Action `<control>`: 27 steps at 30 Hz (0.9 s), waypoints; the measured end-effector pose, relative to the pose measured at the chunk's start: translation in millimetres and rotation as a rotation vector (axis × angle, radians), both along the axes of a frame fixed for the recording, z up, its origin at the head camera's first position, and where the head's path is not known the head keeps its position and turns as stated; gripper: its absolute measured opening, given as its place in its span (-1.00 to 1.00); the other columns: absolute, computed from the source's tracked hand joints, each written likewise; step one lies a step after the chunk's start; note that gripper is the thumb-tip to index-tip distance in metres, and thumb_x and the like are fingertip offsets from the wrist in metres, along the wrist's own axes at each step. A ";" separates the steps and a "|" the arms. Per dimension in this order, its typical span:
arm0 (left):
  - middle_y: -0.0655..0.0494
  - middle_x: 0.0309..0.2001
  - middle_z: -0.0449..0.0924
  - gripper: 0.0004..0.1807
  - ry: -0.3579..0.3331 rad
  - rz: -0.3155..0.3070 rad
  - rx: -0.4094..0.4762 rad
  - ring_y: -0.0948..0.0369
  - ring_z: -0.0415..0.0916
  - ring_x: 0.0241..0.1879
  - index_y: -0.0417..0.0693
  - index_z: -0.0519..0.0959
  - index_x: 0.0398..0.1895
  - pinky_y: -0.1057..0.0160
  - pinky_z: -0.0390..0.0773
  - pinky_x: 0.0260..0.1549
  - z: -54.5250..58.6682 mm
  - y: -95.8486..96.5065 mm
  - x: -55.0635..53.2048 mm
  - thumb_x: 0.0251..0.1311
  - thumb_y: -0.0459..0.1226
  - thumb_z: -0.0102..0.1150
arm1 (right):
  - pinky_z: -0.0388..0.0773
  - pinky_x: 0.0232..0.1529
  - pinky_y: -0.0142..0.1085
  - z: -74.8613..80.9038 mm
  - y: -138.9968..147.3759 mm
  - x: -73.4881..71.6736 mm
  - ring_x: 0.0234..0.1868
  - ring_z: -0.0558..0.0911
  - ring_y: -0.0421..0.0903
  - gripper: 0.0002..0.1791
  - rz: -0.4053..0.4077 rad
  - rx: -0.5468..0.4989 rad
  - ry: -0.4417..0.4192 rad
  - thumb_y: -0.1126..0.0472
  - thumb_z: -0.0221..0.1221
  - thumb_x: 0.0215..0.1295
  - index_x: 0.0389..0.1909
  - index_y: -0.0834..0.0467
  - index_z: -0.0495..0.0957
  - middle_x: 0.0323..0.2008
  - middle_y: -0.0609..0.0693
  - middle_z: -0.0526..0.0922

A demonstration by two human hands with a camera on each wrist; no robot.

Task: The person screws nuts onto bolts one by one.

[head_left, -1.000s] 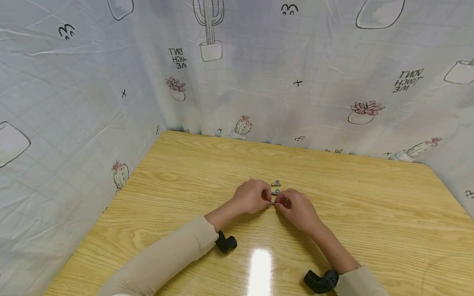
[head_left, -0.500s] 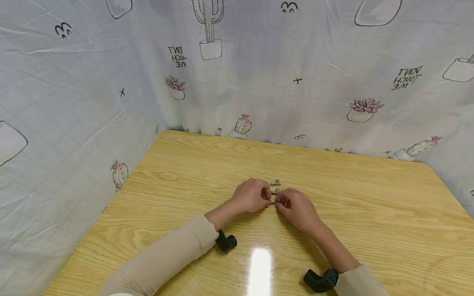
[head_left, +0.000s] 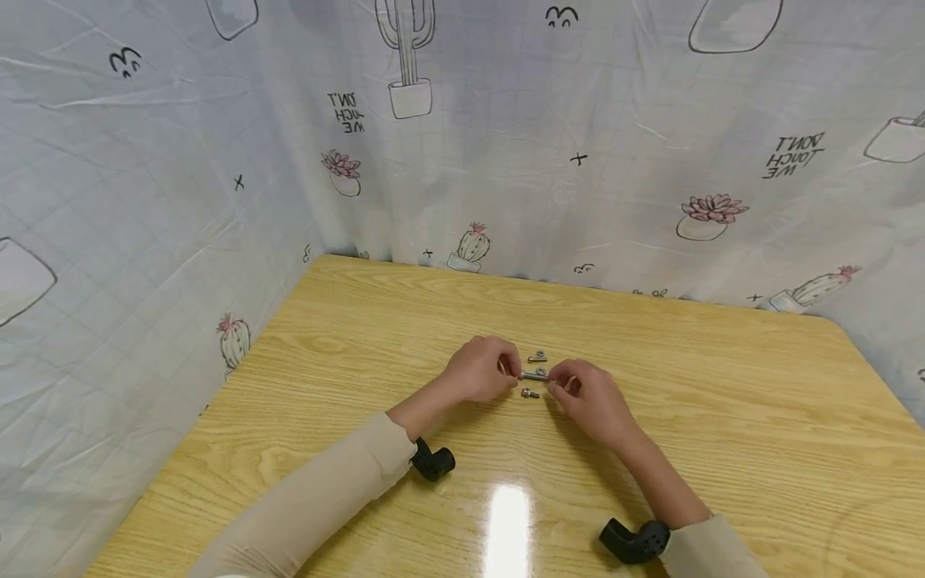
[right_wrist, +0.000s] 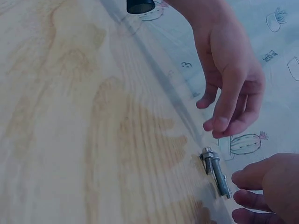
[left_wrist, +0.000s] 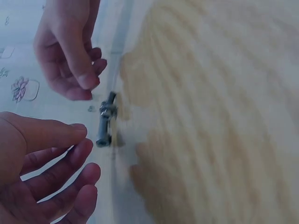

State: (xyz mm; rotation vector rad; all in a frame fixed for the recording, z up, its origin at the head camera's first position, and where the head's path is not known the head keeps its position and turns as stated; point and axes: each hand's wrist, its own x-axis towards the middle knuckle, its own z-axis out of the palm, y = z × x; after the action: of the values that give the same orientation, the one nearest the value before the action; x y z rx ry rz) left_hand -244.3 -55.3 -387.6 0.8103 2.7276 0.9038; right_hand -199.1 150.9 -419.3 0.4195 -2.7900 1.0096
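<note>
A short bolt (head_left: 531, 393) with a nut at its left end lies nearest the person on the wooden table. Just behind it lies a longer bolt (head_left: 535, 376), with a loose nut (head_left: 540, 371) behind that. My left hand (head_left: 482, 369) is at the long bolt's left end; the left wrist view shows its thumb and fingers loosely bent, apart from the bolts. At the opposite end is my right hand (head_left: 588, 399), its bent fingertips close to the bolt's tip in the right wrist view, holding nothing.
Farther back lie a smaller bolt (head_left: 537, 360) and another nut (head_left: 540, 353). Black curved wrist pieces show at the left sleeve (head_left: 433, 463) and right sleeve (head_left: 636, 542). A cactus-printed curtain (head_left: 506, 160) hangs along the table's back and left edges.
Both hands have let go of the short bolt, leaving it on the table. They have drawn apart and moved slightly back, to the ends of the long bolt.
</note>
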 end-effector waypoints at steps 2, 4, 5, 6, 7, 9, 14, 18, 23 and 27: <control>0.26 -0.41 0.64 -0.90 -0.010 0.006 0.002 0.33 0.53 -0.40 0.07 0.62 -0.46 0.35 0.51 -0.36 2.1 -0.9 -1.8 0.15 -0.29 0.34 | 0.43 -0.54 -0.40 0.9 2.2 -0.8 -0.53 0.49 -0.24 -0.90 -0.007 -0.005 0.003 0.28 0.26 0.26 -0.22 0.19 0.62 -0.42 -0.03 0.60; 0.26 -0.40 0.64 -0.92 -0.016 0.010 0.002 0.33 0.54 -0.40 0.06 0.62 -0.45 0.34 0.51 -0.36 3.2 -1.4 -3.7 0.16 -0.28 0.33 | 0.44 -0.52 -0.40 1.5 4.0 -1.5 -0.51 0.50 -0.23 -0.89 -0.010 -0.012 0.004 0.27 0.25 0.27 -0.21 0.18 0.62 -0.42 -0.03 0.60; 0.26 -0.40 0.64 -0.92 -0.015 0.010 -0.001 0.32 0.54 -0.40 0.06 0.62 -0.44 0.34 0.51 -0.37 3.5 -1.5 -4.8 0.17 -0.28 0.32 | 0.44 -0.51 -0.40 1.8 4.8 -2.0 -0.50 0.50 -0.22 -0.89 -0.009 -0.014 0.006 0.27 0.25 0.27 -0.21 0.18 0.62 -0.42 -0.02 0.60; 0.26 -0.40 0.65 -0.93 -0.013 0.011 -0.002 0.32 0.54 -0.40 0.06 0.63 -0.44 0.34 0.51 -0.37 3.6 -1.6 -5.9 0.17 -0.27 0.32 | 0.44 -0.50 -0.39 2.0 5.5 -2.5 -0.49 0.50 -0.21 -0.89 -0.009 -0.016 0.009 0.27 0.25 0.27 -0.21 0.18 0.61 -0.41 -0.02 0.60; 0.25 -0.39 0.65 -0.93 -0.007 0.011 -0.006 0.32 0.53 -0.40 0.07 0.63 -0.43 0.34 0.50 -0.37 3.7 -1.4 -7.2 0.18 -0.27 0.31 | 0.44 -0.49 -0.39 2.3 6.2 -3.1 -0.47 0.51 -0.21 -0.89 -0.009 -0.017 0.011 0.27 0.25 0.28 -0.20 0.18 0.61 -0.41 -0.02 0.60; 0.25 -0.38 0.65 -0.94 0.005 0.012 -0.010 0.31 0.54 -0.39 0.08 0.63 -0.42 0.34 0.51 -0.37 3.7 -0.8 -9.9 0.19 -0.25 0.30 | 0.45 -0.47 -0.39 2.6 7.6 -4.5 -0.45 0.51 -0.19 -0.89 -0.009 -0.023 0.018 0.27 0.24 0.28 -0.21 0.18 0.61 -0.40 -0.02 0.60; 0.23 -0.35 0.65 -0.95 0.007 0.021 -0.019 0.28 0.53 -0.36 0.04 0.63 -0.38 0.30 0.51 -0.34 3.5 3.7 -16.5 0.20 -0.23 0.29 | 0.47 -0.43 -0.38 1.9 9.8 -8.3 -0.41 0.53 -0.16 -0.89 -0.027 -0.046 0.004 0.26 0.24 0.28 -0.21 0.18 0.61 -0.39 -0.01 0.60; 0.23 -0.35 0.63 -0.94 -0.011 0.031 -0.036 0.27 0.51 -0.36 0.05 0.63 -0.35 0.29 0.49 -0.33 2.3 9.7 -22.7 0.21 -0.20 0.29 | 0.50 -0.38 -0.37 0.3 10.7 -11.2 -0.39 0.56 -0.15 -0.89 -0.044 -0.070 -0.014 0.24 0.23 0.29 -0.21 0.17 0.61 -0.39 0.00 0.61; 0.23 -0.34 0.62 -0.96 -0.033 0.034 -0.062 0.29 0.51 -0.35 0.09 0.62 -0.32 0.31 0.50 -0.34 0.0 18.4 -31.1 0.23 -0.18 0.27 | 0.52 -0.36 -0.36 0.0 11.3 -13.2 -0.37 0.58 -0.13 -0.89 -0.050 -0.086 -0.005 0.24 0.22 0.31 -0.20 0.17 0.61 -0.37 0.00 0.62; 0.21 -0.30 0.63 -0.94 -0.017 0.032 -0.093 0.28 0.51 -0.36 0.08 0.64 -0.28 0.32 0.50 -0.36 -0.8 25.0 -36.5 0.23 -0.19 0.26 | 0.50 -0.38 -0.36 -0.5 11.2 -14.7 -0.35 0.58 -0.11 -0.89 -0.053 -0.091 0.018 0.25 0.21 0.32 -0.20 0.18 0.61 -0.36 0.01 0.62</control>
State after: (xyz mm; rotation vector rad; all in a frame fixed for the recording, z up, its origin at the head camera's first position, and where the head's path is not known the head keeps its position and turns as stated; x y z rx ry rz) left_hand -280.8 -30.4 -388.4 0.7407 2.7519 0.7795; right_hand -213.8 162.1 -419.7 0.3388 -2.7116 1.1104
